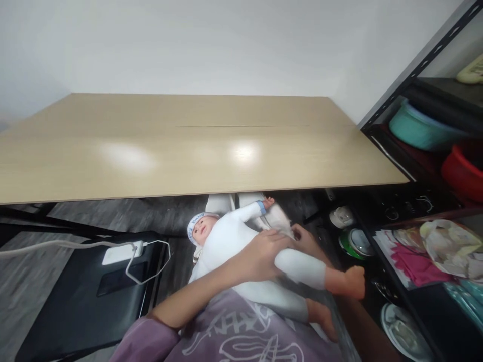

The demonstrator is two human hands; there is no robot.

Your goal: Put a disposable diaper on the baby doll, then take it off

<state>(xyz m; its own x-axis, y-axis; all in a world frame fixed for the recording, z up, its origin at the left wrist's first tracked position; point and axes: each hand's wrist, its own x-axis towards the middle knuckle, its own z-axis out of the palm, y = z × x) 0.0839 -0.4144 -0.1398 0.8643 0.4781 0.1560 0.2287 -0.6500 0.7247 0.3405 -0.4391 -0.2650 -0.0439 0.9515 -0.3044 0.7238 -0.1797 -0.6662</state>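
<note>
A baby doll in a white long-sleeved suit and a white cap with blue print lies face up across my lap, below the table edge. Its head points left and its bare feet point right. My left hand reaches over the doll's hip, its fingers curled on the suit's far side. Close by, my right hand comes round behind the raised leg, fingers bent near my left fingertips. What lies between the right fingers is hidden. A pale cloth-like thing shows beyond my hands.
A wooden table stands in front. At left, a black seat bears a white power bank with cables and a dark phone. At right, a shelf holds a teal basin, a red tub and bags. Cans stand beneath.
</note>
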